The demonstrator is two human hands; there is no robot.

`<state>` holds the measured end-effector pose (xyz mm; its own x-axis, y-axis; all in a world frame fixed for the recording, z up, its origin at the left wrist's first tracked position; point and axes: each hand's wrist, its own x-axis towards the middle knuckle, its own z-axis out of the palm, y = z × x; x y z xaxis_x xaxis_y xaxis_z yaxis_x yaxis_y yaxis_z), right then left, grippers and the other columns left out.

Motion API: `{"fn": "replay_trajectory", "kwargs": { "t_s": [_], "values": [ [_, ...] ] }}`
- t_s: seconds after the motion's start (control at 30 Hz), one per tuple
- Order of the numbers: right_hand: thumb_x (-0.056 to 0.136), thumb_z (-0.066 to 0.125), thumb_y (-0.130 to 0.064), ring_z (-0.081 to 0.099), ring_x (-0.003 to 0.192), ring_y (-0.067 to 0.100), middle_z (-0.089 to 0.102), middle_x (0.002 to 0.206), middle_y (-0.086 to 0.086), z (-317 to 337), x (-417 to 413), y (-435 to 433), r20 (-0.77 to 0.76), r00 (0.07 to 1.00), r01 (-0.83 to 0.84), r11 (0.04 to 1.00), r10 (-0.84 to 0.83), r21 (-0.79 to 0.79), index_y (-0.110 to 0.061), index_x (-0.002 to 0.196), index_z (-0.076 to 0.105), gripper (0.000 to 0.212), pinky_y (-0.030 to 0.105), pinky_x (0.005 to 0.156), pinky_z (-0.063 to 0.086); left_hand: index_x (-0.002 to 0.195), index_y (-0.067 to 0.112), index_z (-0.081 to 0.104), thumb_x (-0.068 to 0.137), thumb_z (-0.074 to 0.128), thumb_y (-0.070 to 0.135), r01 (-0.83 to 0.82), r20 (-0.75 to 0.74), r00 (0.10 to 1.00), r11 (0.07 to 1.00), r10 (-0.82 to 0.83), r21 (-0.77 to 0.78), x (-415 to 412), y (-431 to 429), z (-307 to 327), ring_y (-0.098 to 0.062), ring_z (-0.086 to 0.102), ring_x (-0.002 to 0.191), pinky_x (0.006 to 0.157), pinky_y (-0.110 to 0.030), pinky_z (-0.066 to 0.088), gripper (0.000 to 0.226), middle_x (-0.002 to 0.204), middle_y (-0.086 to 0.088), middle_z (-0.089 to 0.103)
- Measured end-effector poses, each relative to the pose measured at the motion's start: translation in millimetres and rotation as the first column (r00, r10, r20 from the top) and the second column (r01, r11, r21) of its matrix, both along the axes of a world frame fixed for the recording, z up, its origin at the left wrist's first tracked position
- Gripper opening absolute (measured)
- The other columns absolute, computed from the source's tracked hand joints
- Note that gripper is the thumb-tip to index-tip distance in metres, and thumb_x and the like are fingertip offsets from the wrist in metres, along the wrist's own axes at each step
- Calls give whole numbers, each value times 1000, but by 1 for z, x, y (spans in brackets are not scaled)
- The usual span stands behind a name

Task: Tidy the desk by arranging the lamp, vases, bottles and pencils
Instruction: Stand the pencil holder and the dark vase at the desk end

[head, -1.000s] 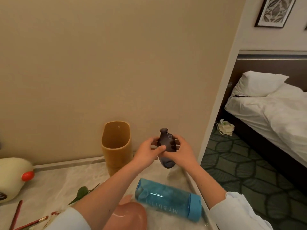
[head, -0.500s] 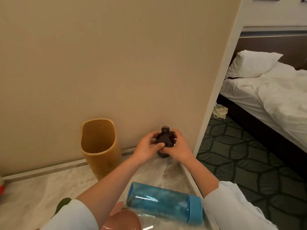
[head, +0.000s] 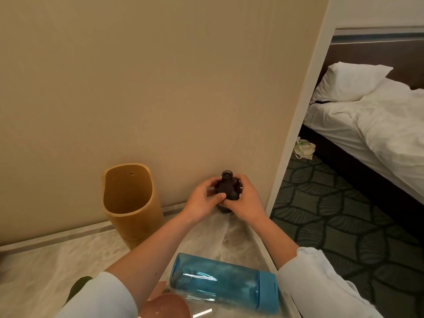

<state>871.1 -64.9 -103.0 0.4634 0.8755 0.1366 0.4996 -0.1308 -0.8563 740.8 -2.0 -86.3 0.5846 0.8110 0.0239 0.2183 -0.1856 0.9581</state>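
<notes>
Both my left hand (head: 202, 201) and right hand (head: 245, 200) curl round the small dark vase (head: 226, 190), thumbs meeting at front. Bulbous smoky body, narrow round neck; base rests on glossy marbled desk (head: 68, 260).

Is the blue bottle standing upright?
No, the blue bottle lies on its side on the desk, cap end pointing right.

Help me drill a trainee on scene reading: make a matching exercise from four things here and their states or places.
1 dark vase
2 blue bottle
3 tan vase
4 pillow

A lying on its side
B on the bed
C held by left hand and right hand
D standing upright, untouched

Pairs: 1-C, 2-A, 3-D, 4-B
</notes>
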Motion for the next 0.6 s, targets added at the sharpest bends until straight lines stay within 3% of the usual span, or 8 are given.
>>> {"fn": "replay_trajectory", "kwargs": {
  "t_s": [0.3, 0.43, 0.6],
  "values": [
    [68, 80, -40, 59, 101, 13, 61, 114, -7, -6, 0, -3, 21, 1000, -3, 1000, 3, 7, -33, 121, 43, 65, 35, 83, 54, 136, 10, 46, 90, 59, 2, 17, -15, 1000, 1000, -18, -15, 2, 2, 1, -15, 56, 110, 98, -31, 46, 48, 122, -2, 54],
    [68, 80, -40, 59, 102, 15, 59, 117, -5, -6, -2, -3, 6, 1000, 2, 1000, -2, -15, -32, 124, 41, 69, 38, 85, 54, 140, 6, 41, 92, 55, 0, 18, -23, 1000, 1000, -19, -25, 3, -3, 4, -22, 55, 119, 105, -38, 42, 50, 132, -10, 53],
    [66, 84, -31, 50, 124, 24, 45, 140, 5, -9, -2, -10, -51, 999, 2, 994, -7, -105, -26, 146, 21, 103, 32, 100, 44, 150, 9, 23, 96, 54, 14, -55, -78, 996, 995, 48, -84, -2, -13, 7, -25, 36, 138, 113, -36, 31, 62, 151, -10, 35]
  ]
}}
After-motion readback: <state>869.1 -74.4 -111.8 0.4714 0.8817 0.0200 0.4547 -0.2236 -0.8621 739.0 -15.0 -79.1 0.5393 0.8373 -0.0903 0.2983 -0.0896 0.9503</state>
